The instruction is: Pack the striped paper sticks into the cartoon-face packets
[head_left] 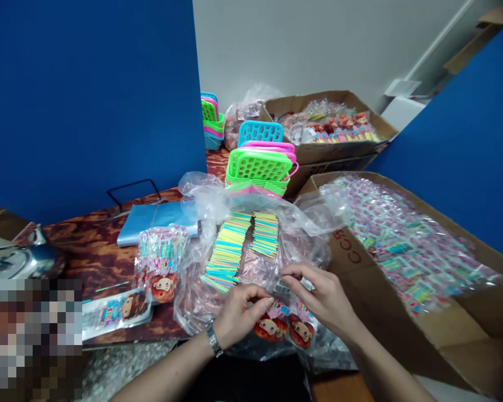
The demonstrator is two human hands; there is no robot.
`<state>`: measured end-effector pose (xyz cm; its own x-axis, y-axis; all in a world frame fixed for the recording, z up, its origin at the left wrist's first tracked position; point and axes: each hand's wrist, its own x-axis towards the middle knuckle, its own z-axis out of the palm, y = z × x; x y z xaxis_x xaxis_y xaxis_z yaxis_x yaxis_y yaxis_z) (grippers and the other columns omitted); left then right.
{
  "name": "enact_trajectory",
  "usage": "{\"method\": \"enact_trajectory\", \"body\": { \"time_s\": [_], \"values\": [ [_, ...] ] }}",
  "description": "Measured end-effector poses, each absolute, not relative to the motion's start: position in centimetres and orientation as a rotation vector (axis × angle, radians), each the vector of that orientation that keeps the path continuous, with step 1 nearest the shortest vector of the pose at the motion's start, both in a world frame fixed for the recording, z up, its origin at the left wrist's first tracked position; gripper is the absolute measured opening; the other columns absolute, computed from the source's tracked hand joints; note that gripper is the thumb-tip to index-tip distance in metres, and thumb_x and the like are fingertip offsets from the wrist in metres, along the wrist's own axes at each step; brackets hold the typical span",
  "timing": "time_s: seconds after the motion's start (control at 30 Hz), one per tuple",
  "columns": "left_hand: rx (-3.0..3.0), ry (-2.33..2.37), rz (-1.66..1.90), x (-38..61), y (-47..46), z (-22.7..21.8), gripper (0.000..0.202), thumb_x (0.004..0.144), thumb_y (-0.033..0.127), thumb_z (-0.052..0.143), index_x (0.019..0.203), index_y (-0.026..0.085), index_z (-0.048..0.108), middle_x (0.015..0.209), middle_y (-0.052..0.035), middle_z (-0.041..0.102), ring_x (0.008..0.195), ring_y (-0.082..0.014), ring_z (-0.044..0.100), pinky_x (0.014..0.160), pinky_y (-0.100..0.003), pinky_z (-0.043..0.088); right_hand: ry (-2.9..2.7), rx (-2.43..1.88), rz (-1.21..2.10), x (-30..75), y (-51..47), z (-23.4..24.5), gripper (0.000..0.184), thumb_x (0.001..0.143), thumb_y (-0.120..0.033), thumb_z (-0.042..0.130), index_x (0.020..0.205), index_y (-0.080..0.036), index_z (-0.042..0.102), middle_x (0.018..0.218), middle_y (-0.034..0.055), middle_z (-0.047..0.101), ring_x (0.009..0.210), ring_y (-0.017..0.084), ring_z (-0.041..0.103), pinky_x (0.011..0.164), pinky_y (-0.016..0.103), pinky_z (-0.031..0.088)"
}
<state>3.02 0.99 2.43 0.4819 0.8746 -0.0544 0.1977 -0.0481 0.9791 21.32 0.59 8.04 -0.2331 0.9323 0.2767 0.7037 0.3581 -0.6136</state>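
My left hand [243, 314], with a metal watch [213, 338] on the wrist, pinches the edge of a clear printed packet [271, 329] with a red-haired cartoon face. Beside that packet lies a second one like it [302, 330]. My right hand [318, 293] is closed at thumb and forefinger over the packet's clear upper part; what sits between those fingertips is too small to make out. Just beyond both hands, thin coloured sticks lie in two bunches, a larger left one [226, 251] and a smaller right one [264, 234], on a crumpled clear plastic bag [193, 285].
Filled packets [163, 262] and a silvery printed packet [119, 312] lie left, near a blue plastic sheet [151, 223] and a metal kettle [25, 259]. Coloured baskets [260, 164] stack behind. At right stands a carton [360, 312] of packets; another carton [339, 151] sits farther back.
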Motion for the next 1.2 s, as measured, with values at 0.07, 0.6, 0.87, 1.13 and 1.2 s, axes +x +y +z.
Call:
{"method": "enact_trajectory", "body": {
  "time_s": [0.07, 0.6, 0.87, 1.13, 1.2],
  "values": [
    [1.428, 0.981, 0.717, 2.5, 1.2, 2.3, 0.022, 0.077, 0.033, 0.059, 0.071, 0.013, 0.065, 0.065, -0.0030, 0.066, 0.059, -0.0133, 0.058, 0.057, -0.022, 0.044, -1.999, -1.446, 0.504, 20.9, 0.9, 7.7, 0.013, 0.083, -0.030, 0.052, 0.081, -0.020, 0.061, 0.072, 0.0010, 0.064, 0.066, 0.013, 0.060, 0.062, 0.022, 0.046],
    [1.208, 1.105, 0.867, -0.2, 2.8, 1.1, 0.029, 0.075, 0.040, 0.058, 0.066, 0.013, 0.058, 0.056, 0.0022, 0.054, 0.052, -0.0088, 0.046, 0.052, -0.020, 0.037, -2.298, -2.044, 0.284, 29.0, 3.9, 2.9, 0.024, 0.086, -0.028, 0.040, 0.092, -0.021, 0.063, 0.089, 0.0079, 0.068, 0.081, 0.022, 0.063, 0.068, 0.031, 0.048],
    [1.260, 1.080, 0.840, 1.0, 2.0, 1.7, 0.027, 0.076, 0.038, 0.058, 0.065, 0.013, 0.057, 0.057, 0.0009, 0.056, 0.053, -0.0099, 0.049, 0.052, -0.021, 0.039, -2.063, -1.549, 0.626, 22.2, 2.9, 5.6, 0.030, 0.088, -0.034, 0.040, 0.112, -0.021, 0.052, 0.096, 0.0047, 0.064, 0.084, 0.016, 0.059, 0.073, 0.026, 0.046],
    [1.381, 1.038, 0.709, 0.6, 1.6, 0.9, 0.028, 0.074, 0.037, 0.061, 0.061, 0.013, 0.060, 0.059, -0.0025, 0.062, 0.055, -0.0120, 0.054, 0.053, -0.022, 0.041, -2.071, -1.348, 0.631, 18.6, 2.2, 5.7, 0.020, 0.087, -0.030, 0.046, 0.076, -0.019, 0.059, 0.069, 0.0010, 0.062, 0.065, 0.012, 0.057, 0.061, 0.022, 0.043],
    [1.377, 1.106, 0.726, 0.3, 1.7, 0.4, 0.027, 0.070, 0.036, 0.065, 0.058, 0.013, 0.057, 0.056, -0.0017, 0.060, 0.052, -0.0118, 0.053, 0.050, -0.021, 0.039, -2.122, -1.278, 0.717, 19.0, 2.4, 5.5, 0.020, 0.088, -0.029, 0.044, 0.083, -0.019, 0.060, 0.077, 0.0021, 0.065, 0.071, 0.013, 0.060, 0.065, 0.022, 0.044]
  ]
}}
